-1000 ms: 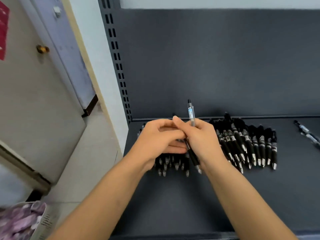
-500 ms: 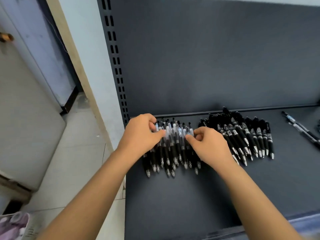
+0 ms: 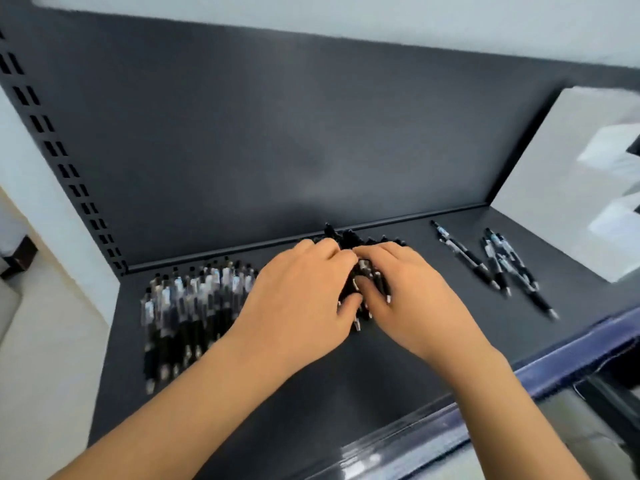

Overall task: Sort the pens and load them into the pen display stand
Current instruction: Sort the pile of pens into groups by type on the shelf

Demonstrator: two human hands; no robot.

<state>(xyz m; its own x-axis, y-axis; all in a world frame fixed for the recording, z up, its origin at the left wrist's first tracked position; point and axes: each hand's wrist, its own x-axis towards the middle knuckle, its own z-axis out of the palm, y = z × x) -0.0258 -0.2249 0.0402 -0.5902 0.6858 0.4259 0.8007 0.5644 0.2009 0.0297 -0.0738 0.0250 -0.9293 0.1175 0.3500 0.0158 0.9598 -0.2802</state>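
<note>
On the dark grey shelf (image 3: 346, 375) lie three groups of pens. A row of clear-barrelled pens (image 3: 194, 306) sits at the left. A bunch of black pens (image 3: 363, 268) lies in the middle, mostly hidden under my hands. My left hand (image 3: 298, 299) and my right hand (image 3: 405, 292) are both on this bunch, fingers curled round the pens from either side. Several loose pens (image 3: 498, 261) lie apart at the right.
The shelf's back panel (image 3: 277, 133) rises behind the pens, with a slotted upright (image 3: 69, 174) at the left. A pale side panel (image 3: 571, 188) closes the right end. A blue front edge (image 3: 554, 362) runs along the shelf's near right.
Both hands have moved right, off the clear-barrelled row and onto the black bunch. The single pen held up a second ago is no longer in my hands. The camera has swung right.
</note>
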